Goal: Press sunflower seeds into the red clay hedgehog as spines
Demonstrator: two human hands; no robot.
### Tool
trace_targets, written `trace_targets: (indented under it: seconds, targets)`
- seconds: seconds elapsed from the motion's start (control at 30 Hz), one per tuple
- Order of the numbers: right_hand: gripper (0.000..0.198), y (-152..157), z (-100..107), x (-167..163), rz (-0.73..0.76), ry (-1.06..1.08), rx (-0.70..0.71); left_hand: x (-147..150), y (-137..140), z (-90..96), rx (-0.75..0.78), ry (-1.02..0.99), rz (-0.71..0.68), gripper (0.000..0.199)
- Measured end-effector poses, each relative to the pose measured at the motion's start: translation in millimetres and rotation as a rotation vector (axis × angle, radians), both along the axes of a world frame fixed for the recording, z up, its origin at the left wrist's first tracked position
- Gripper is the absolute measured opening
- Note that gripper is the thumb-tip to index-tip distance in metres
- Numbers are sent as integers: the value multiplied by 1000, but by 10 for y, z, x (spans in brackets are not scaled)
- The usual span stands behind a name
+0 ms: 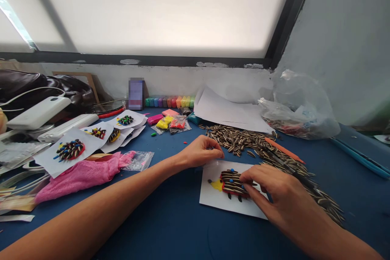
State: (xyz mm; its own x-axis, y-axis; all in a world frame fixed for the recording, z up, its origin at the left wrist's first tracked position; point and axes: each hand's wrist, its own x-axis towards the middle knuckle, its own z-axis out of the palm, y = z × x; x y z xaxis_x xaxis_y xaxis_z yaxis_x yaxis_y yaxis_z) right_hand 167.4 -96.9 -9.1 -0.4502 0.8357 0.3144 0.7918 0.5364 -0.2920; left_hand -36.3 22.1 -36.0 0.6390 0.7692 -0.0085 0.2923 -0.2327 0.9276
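A white card (210, 199) lies on the blue table, bearing a hedgehog figure (233, 189) made of striped sunflower seeds on red clay. It has a yellow clay face (217, 185) and small blue clay dots (231, 180). My right hand (271, 185) reaches over the card's right side, thumb and index finger pinched at the hedgehog's rear; whatever is between them is hidden. At the card's upper edge rests my left hand (202, 151), fingers curled together, beside the loose sunflower seeds (236, 140). I cannot make out anything in it.
Behind the seeds are white paper sheets (225, 109) and a plastic bag (301, 118). An orange pen (284, 150) lies on the seeds. Clay packets (178, 123) and a coloured clay row (170, 102) sit further back. Finished cards (91, 135), pink cloth (82, 176) and a power bank (39, 113) crowd the left.
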Motion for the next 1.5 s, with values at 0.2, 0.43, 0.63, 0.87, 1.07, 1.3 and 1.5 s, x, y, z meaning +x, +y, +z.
trace_targets:
  seconds: [0.2, 0.43, 0.63, 0.87, 1.07, 1.3, 1.5]
  targets:
    - [19, -1, 59, -19, -16, -25, 53, 0, 6, -5, 2, -2, -2, 26]
    - [20, 11, 46, 11, -47, -37, 56, 1, -4, 9, 0, 4, -3, 27]
    - [32, 72, 13, 37, -136, -9, 137, 8, -11, 12, 2, 4, -2, 27]
    - [38, 56, -113, -11, -162, -20, 48, 5, -8, 11, 8, -3, -14, 24]
    - [38, 54, -22, -38, -143, -63, 42, 5, -22, 33, 12, -8, -12, 23]
    - [39, 44, 11, -59, -135, -54, 57, 7, -4, 8, 16, -13, -15, 23]
    - [38, 60, -20, -34, -135, -35, 84, 7, -6, 3, 11, -12, -19, 22]
